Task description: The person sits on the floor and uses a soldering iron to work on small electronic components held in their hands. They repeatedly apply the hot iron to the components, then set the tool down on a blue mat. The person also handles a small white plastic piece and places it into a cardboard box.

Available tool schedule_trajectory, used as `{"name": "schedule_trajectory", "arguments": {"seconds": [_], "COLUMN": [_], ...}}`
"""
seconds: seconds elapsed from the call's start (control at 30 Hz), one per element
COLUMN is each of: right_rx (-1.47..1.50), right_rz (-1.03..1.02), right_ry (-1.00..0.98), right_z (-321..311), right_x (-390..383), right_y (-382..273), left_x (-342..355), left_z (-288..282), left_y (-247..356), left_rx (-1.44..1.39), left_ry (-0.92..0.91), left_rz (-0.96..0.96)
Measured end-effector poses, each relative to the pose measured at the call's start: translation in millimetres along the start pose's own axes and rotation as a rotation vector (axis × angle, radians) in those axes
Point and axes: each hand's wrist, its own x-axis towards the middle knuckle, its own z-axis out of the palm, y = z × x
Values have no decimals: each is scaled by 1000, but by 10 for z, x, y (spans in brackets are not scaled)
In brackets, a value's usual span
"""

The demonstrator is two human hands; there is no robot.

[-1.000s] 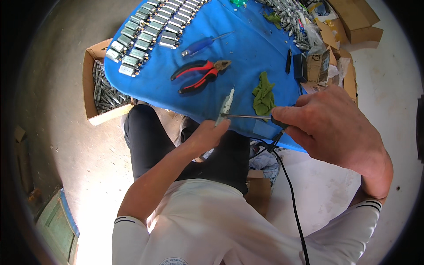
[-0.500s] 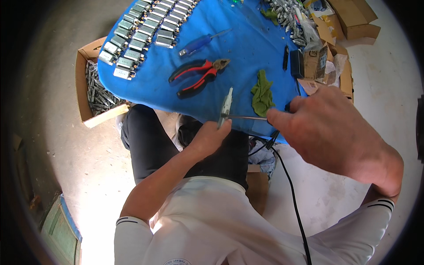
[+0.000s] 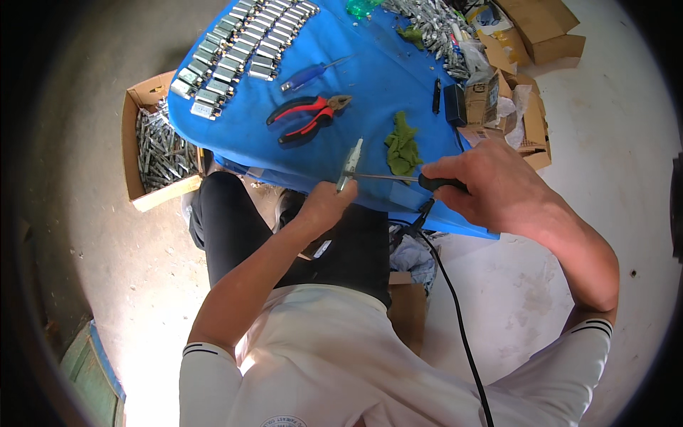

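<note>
My left hand (image 3: 329, 206) is closed around the lower end of a slim, pale metal part with a narrow tip (image 3: 353, 158). It holds the part upright over the near edge of the blue-covered table. My right hand (image 3: 501, 186) grips the black handle of a screwdriver (image 3: 390, 177). The long shaft points left, and its end meets the side of the metal part; the exact contact is too small to make out. Just beyond the shaft lies a crumpled green cloth (image 3: 403, 144). Pliers with red and black handles (image 3: 310, 118) rest farther left.
Rows of silver metal parts (image 3: 246, 43) cover the table's far left, near a blue-handled screwdriver (image 3: 304, 77). A metal pile (image 3: 434, 32) and cardboard boxes (image 3: 544, 32) are far right. A carton of metal pieces (image 3: 160, 153) stands left. A black cable (image 3: 455, 299) hangs beside me.
The whole view has shifted a little. My right hand has turned, so the screwdriver's black handle shows more. My left hand still holds the metal part.
</note>
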Motion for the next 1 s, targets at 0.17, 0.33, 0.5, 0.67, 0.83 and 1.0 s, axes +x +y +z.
{"name": "schedule_trajectory", "arguments": {"seconds": [0.17, 0.33, 0.5, 0.67, 0.83, 1.0], "right_rx": [-181, -289, 28, 466, 853, 226], "right_rz": [-47, -65, 5, 238, 574, -31], "right_ry": [-34, -117, -106, -153, -322, -4], "right_z": [92, 113, 135, 159, 284, 460], "right_x": [-138, -142, -146, -131, -176, -335], "right_y": [-109, -194, 44, 418, 673, 655], "left_x": [-74, -44, -1, -44, -22, 18], "left_z": [26, 41, 1, 14, 32, 72], "left_y": [108, 34, -15, 58, 27, -29], "left_rx": [112, 117, 159, 195, 179, 120], "left_ry": [56, 57, 46, 45, 29, 20], "left_rz": [6, 2, 7, 11, -28, 34]}}
